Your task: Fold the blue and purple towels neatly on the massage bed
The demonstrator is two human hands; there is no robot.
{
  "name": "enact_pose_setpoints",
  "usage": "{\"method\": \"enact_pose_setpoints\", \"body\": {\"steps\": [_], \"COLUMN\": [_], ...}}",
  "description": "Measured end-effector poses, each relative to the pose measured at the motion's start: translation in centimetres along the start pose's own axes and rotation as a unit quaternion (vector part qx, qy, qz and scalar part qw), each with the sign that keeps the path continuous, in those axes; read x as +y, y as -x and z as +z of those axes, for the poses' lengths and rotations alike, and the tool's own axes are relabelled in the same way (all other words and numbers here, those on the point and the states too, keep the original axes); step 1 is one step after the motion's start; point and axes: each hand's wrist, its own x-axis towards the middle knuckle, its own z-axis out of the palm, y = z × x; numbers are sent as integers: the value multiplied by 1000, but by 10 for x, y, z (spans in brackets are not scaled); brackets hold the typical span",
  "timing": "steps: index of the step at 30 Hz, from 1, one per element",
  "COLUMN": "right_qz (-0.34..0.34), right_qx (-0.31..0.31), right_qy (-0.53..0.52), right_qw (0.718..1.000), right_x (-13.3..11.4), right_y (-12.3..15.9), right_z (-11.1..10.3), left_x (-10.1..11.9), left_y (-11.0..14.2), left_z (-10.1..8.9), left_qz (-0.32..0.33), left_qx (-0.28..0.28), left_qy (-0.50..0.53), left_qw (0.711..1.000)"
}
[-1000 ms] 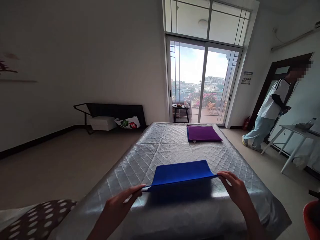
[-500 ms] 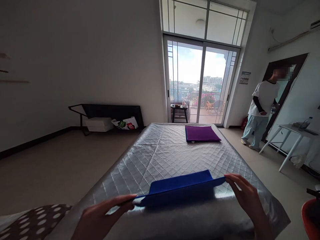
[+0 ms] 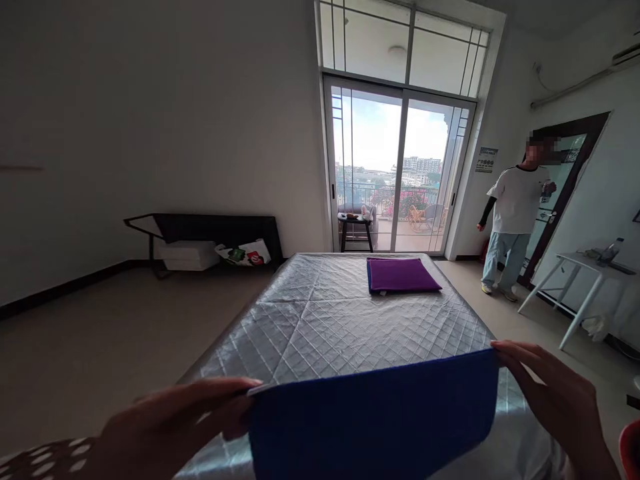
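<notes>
A blue cloth [image 3: 373,423] hangs between my two hands above the near part of the table. My left hand [image 3: 175,417] pinches its upper left corner, thumb below and fingers on top. At the upper right corner, my right hand [image 3: 553,383] grips it the same way. The top edge is taut and slopes up a little to the right; the bottom runs out of view. Farther off, a folded purple cloth [image 3: 404,275] with a blue layer under it and a small white tag lies flat on the silver quilted cover [image 3: 300,320].
A person [image 3: 515,200] stands by the door at the right, near a small white table [image 3: 575,260] with a bottle. A black frame [image 3: 215,230] with a white box [image 3: 187,255] leans along the left wall. Something red [image 3: 631,447] shows at the lower right.
The blue cloth has come nearer and its lower part now hangs down, showing a broad face. My hands have moved farther apart. The person by the door has turned and raised one hand.
</notes>
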Motion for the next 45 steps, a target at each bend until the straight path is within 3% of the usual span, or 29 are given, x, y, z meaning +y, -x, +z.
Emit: {"method": "enact_pose_setpoints", "body": {"steps": [3, 5, 8, 10, 14, 16, 18, 20, 22, 26, 29, 32, 35, 40, 45], "right_qz": [26, 64, 125, 149, 172, 165, 155, 164, 196, 243, 278, 291, 303, 320, 287], "right_qx": [-54, -119, -202, -211, -143, -110, -78, -67, -93, -169, -205, -223, -258, -339, -377], "right_qy": [-50, -86, -100, -76, 7, 24, 20, 11, 3, -1, 14, 16, 13, 24, 48], "right_qw": [997, 987, 966, 963, 975, 980, 985, 984, 976, 955, 938, 930, 918, 884, 879], "right_x": [31, 60, 111, 146, 205, 228, 248, 265, 277, 282, 279, 281, 292, 299, 286], "right_y": [-18, -34, -73, -111, -195, -224, -236, -226, -197, -109, -51, -16, -1, 1, -4], "right_z": [18, 41, 83, 112, 156, 170, 184, 202, 226, 283, 314, 327, 329, 329, 330], "left_x": [19, 28, 34, 38, 54, 57, 50, 30, 1, -60, -90, -105, -108, -106, -103], "left_y": [-53, -95, -167, -220, -321, -356, -374, -377, -364, -311, -272, -254, -254, -267, -287], "left_z": [21, 43, 86, 115, 158, 175, 194, 221, 256, 328, 361, 371, 369, 371, 386], "left_qz": [-30, -45, -60, -54, 19, 72, 135, 181, 184, 125, 98, 71, 51, -25, -147], "left_qx": [-114, -184, -225, -193, -34, 57, 120, 139, 110, 9, -42, -79, -110, -135, -130], "left_qy": [131, 160, 194, 225, 206, 143, 101, 87, 70, 21, 0, -16, -21, -37, -58], "left_qw": [984, 969, 953, 953, 978, 986, 978, 970, 974, 992, 994, 994, 992, 990, 979]}}
